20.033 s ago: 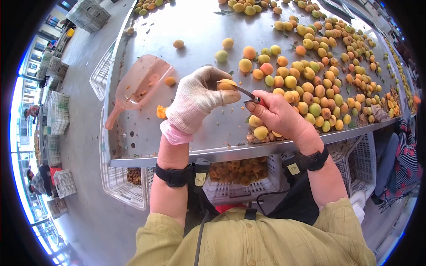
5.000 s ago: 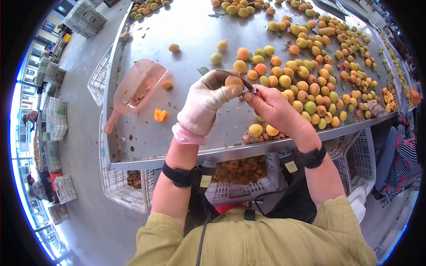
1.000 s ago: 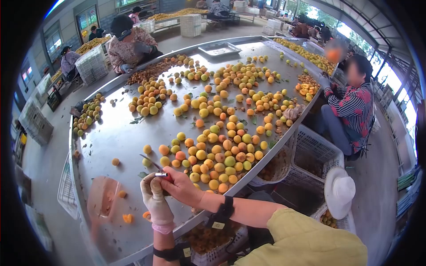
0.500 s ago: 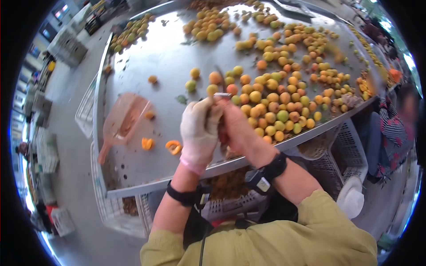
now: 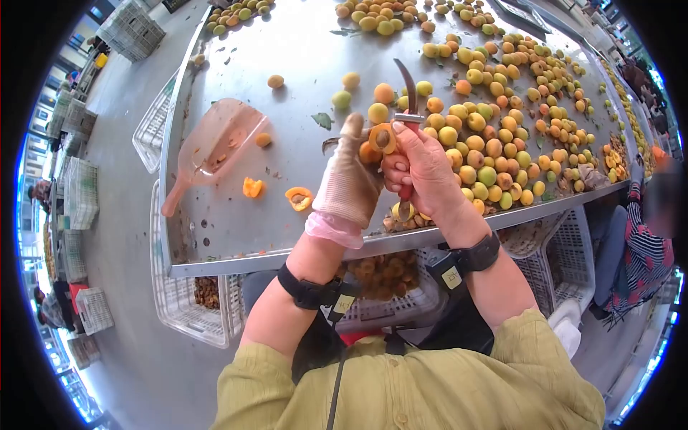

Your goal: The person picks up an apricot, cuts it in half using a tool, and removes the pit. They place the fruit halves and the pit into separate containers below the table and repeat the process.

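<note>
Now we hold one curved metal knife with a red handle [image 5: 408, 89] in our right hand [image 5: 424, 168], its grip closed round the handle and the blade pointing up. One cut orange fruit half [image 5: 382, 138] with a brown pit is at the thumb of that same hand. One other orange fruit [image 5: 368, 153] sits between our two hands. Our left hand [image 5: 347, 179] wears one pale, dirty glove and has bent fingers by that fruit, but we cannot tell how wide its grip is.

On the shiny gray metal desk [image 5: 236, 236], we count one clear pink plastic scoop [image 5: 218, 147] and two cut orange pieces, one near the scoop [image 5: 252, 188] and one nearer our glove [image 5: 299, 198]. One small round fruit [image 5: 263, 140] is just beside the scoop. The big pile of yellow, orange and green fruits [image 5: 494, 147] has too many to count.

Five seconds ago, we saw just one cut piece lying there; now we see two. The knife blade has turned up, and the fruit in our hands shows its pit.
</note>
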Tool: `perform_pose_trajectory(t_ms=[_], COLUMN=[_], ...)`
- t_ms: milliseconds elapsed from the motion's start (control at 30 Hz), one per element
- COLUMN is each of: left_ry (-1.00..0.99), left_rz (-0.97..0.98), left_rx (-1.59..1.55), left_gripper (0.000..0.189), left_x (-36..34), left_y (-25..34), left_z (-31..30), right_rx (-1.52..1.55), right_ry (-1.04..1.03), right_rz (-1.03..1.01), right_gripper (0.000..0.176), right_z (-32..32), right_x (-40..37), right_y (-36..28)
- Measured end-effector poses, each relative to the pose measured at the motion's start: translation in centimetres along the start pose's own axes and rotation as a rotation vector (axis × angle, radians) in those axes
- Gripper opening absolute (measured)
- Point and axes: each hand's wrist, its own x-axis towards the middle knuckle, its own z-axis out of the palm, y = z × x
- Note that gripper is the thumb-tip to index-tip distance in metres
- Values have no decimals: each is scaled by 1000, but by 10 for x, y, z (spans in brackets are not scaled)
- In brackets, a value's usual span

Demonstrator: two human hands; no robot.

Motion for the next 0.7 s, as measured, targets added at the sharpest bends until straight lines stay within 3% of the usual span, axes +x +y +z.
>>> perform_pose_trajectory(t_ms=[33, 167, 267, 300, 433, 500, 567, 633, 700], left_ry=[19, 64, 152, 167, 105, 187, 103, 90, 66], left_rz=[-82, 51, 73, 92, 65, -14, -62, -97, -149], left_rx=[70, 317, 299, 280, 105, 140, 187, 177, 185], left_gripper=[48, 41, 36, 35, 35, 35, 35, 33, 32], left_x=[3, 3, 3, 4, 7, 2, 3, 6, 6], left_y=[-1, 0, -9, -12, -12, -9, -12, -17, -21], left_z=[-5, -11, -4, -5, -14, -9, -10, -13, -15], right_rx=[2, -258, -756, -755, -450, -70, -24, 169, 148], right_ry=[-2, 34, 110, 112, 248, 165, 222, 153, 209], right_rz=[4, -23, -496, -492, -358, -530, -541, -568, -588], right_gripper=[20, 20, 19, 19, 21, 26, 33, 38, 42], right_z=[1, -5, -2, -6, -4, -8, -11, -18, -12], right_x=[1, 5, 11, 14, 12, 15, 15, 14, 10], right_y=[0, 1, 14, 15, 0, -13, -22, -27, -34])
